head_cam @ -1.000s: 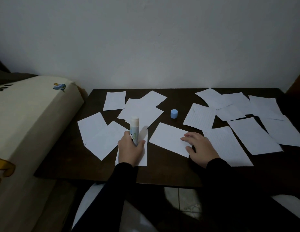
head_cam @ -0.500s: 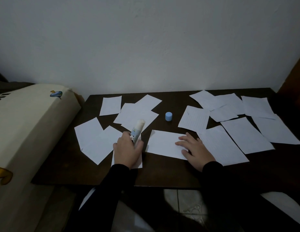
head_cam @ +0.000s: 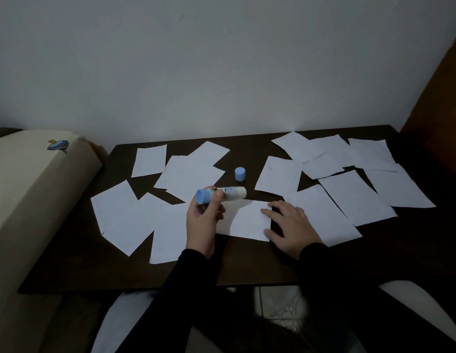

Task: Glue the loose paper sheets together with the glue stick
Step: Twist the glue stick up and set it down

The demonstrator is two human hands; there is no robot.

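My left hand (head_cam: 202, 220) grips an uncapped glue stick (head_cam: 221, 194) with a blue base. The stick lies nearly level, its white tip pointing right above the upper edge of a white sheet (head_cam: 243, 221). My right hand (head_cam: 289, 226) presses its fingers flat on that sheet's right end. The stick's blue cap (head_cam: 239, 173) stands on the dark table (head_cam: 76, 263) behind them. Several more loose white sheets lie scattered to the left (head_cam: 125, 220) and to the right (head_cam: 356, 197).
A cream cardboard box (head_cam: 30, 200) with a small blue print flanks the table's left edge. A white wall rises behind the table, and a brown panel (head_cam: 441, 85) stands at the far right. A white sheet (head_cam: 119, 324) and tiled floor show below the front edge.
My left hand has tipped the glue stick from upright to nearly level, tip now pointing right over the sheet. My right hand stays on the sheet's right end.
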